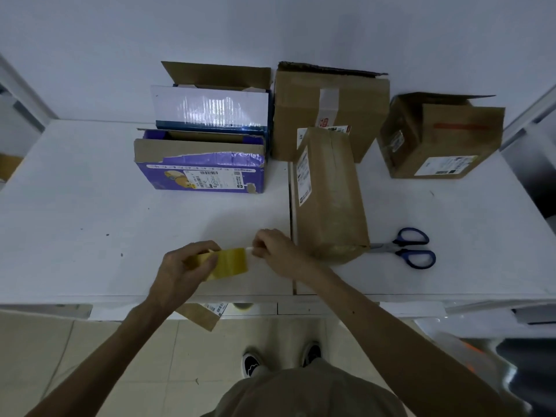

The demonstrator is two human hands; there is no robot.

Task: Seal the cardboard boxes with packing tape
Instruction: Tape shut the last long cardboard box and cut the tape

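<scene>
My left hand [180, 266] grips a yellowish roll of packing tape [230, 263] above the near part of the white table [90, 206]. My right hand [272, 249] pinches the tape's loose end just right of the roll. A long brown box [329, 194] lies closed beside my right hand. A purple box [204, 164] with open flaps stands left of centre. Behind it is a blue-and-white box [210, 106] with its lid up. Two more brown boxes stand at the back centre [331, 109] and back right [442, 136], both with raised flaps.
Blue-handled scissors [406, 247] lie on the table right of the long box. A piece of cardboard [201, 316] and another tape roll [242, 307] show under the table's front edge. My shoes [282, 356] stand on the tiled floor.
</scene>
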